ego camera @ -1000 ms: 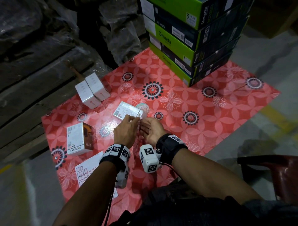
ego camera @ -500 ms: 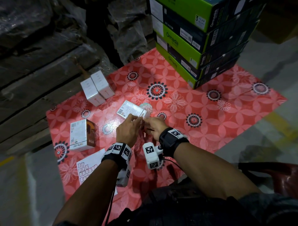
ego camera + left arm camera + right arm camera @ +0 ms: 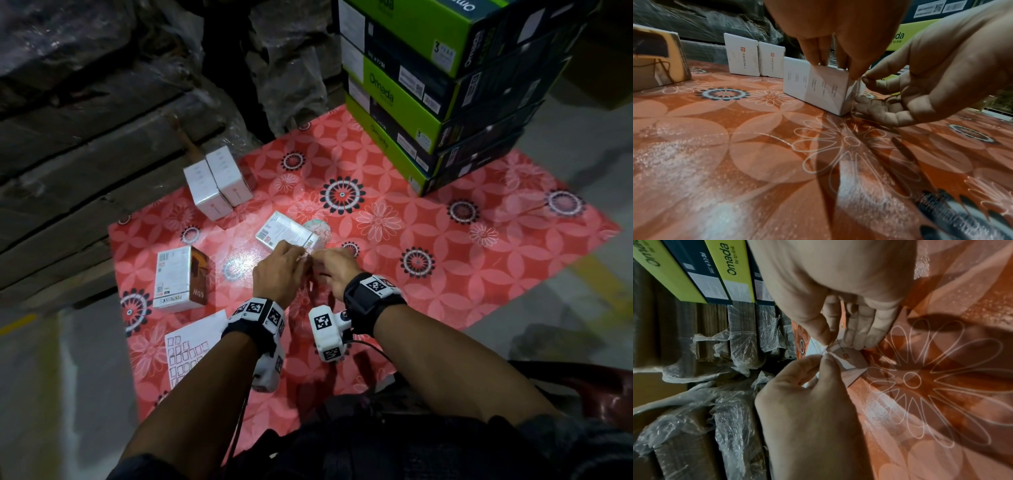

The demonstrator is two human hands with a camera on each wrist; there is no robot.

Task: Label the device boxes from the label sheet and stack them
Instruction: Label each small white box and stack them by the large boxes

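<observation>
A white device box (image 3: 286, 233) (image 3: 818, 87) (image 3: 851, 361) lies on the red flowered mat (image 3: 411, 260). At its near upper corner my left hand (image 3: 303, 255) (image 3: 840, 68) (image 3: 823, 357) pinches a small white label (image 3: 826, 352). My right hand (image 3: 317, 257) (image 3: 865, 79) (image 3: 828, 342) pinches the same label with thumb and forefinger, its other fingers (image 3: 861, 331) lying against the box's end. The label sheet (image 3: 191, 349) lies by my left forearm. Two white boxes (image 3: 217, 183) (image 3: 754, 56) stand side by side farther back. A white and brown box (image 3: 180, 279) lies at the left.
A tall stack of green and dark Omada boxes (image 3: 428, 85) stands at the mat's far right corner. Plastic-wrapped cartons (image 3: 102, 120) line the left and back. A pale round object (image 3: 318, 228) lies just behind the handled box. A red chair (image 3: 599, 387) is at the right.
Both hands have stayed together at the box's near corner, edging slightly closer to it. The head view has shifted a little.
</observation>
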